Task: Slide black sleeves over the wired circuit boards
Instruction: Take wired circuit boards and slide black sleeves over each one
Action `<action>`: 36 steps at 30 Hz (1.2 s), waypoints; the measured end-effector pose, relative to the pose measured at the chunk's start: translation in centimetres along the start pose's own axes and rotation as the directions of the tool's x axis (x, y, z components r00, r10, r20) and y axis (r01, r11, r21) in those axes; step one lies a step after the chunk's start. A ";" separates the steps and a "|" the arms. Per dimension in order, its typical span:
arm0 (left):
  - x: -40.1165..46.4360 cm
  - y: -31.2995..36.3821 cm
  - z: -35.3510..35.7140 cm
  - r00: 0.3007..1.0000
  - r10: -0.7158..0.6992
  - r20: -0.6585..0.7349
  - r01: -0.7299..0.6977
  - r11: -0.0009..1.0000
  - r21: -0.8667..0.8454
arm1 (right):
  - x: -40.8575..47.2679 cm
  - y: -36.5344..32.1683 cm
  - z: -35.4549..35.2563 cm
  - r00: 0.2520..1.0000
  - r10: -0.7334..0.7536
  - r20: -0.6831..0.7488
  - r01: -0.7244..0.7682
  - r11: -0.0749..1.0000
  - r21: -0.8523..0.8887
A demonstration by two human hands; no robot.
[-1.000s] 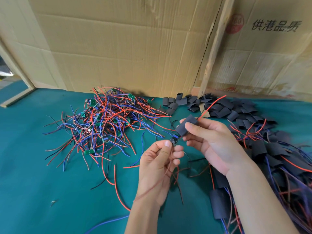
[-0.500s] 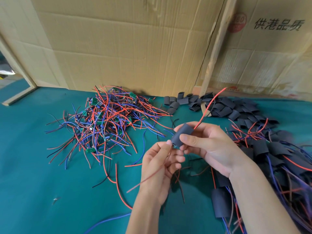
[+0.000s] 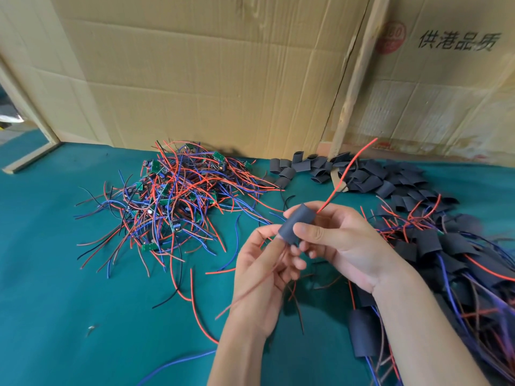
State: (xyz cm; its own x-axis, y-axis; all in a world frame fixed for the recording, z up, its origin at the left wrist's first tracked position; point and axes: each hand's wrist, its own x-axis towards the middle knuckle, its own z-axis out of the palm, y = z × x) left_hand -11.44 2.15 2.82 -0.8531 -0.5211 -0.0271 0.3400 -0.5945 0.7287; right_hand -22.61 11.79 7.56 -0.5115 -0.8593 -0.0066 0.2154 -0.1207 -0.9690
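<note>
Nearest to us, a loose blue wire (image 3: 178, 363) curves over the teal felt desk (image 3: 55, 288), and at the lower right lies a finished board in its dark tube (image 3: 363, 337), touching a heap of sleeved, wired boards (image 3: 451, 263) that runs up the right side.

Above these we see our two bare forearms rising to meet at the centre. Our left hand (image 3: 264, 274) has its grip closed on thin red and dark wire leads (image 3: 267, 277), pinched between thumb and fingers just under the sleeve; the leads trail down across the palm. Our right hand (image 3: 340, 246) has its grip clenched round the short black tubular sleeve (image 3: 296, 224), thumb across its front and fingers behind. The sleeve stands tilted, its lower end touching the left fingertips. The circuit board itself is hidden inside it; we cannot tell how far it sits in. One long red wire (image 3: 348, 174) shoots up and to the right out of the sleeve's top end, crossing in front of the things behind.

Further off to the left sprawls a tangled pile of red, blue and black wires with small green circuit boards (image 3: 172, 196). To its right, behind the hands, lies a scatter of empty black sleeves (image 3: 362, 174). At the back stand creased brown cardboard sheets (image 3: 209, 79) and a pale wooden slat (image 3: 354, 79) leaning between them.
</note>
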 end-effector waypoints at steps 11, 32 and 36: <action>0.6 -0.6 0.1 0.989 0.118 -0.091 -0.106 0.986 0.127 | 0.3 -0.1 1.8 0.994 0.055 -0.098 -0.067 0.990 -0.124; 0.6 -1.8 0.2 0.943 0.276 -0.188 -0.096 0.763 0.639 | 2.0 -6.8 4.2 1.000 -0.016 0.020 0.023 0.228 -0.973; 0.6 -2.1 0.0 0.957 0.284 -0.062 -0.134 0.618 0.774 | 10.0 -0.5 6.6 0.985 0.172 -0.012 -0.028 0.092 -0.995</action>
State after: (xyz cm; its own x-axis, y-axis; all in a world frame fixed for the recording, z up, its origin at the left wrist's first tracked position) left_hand -12.64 3.04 1.29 -0.6954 -0.7051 0.1388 0.0177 0.1763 0.9842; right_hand -22.34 0.02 9.64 -0.4765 -0.8613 -0.1763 -0.7938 0.5077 -0.3349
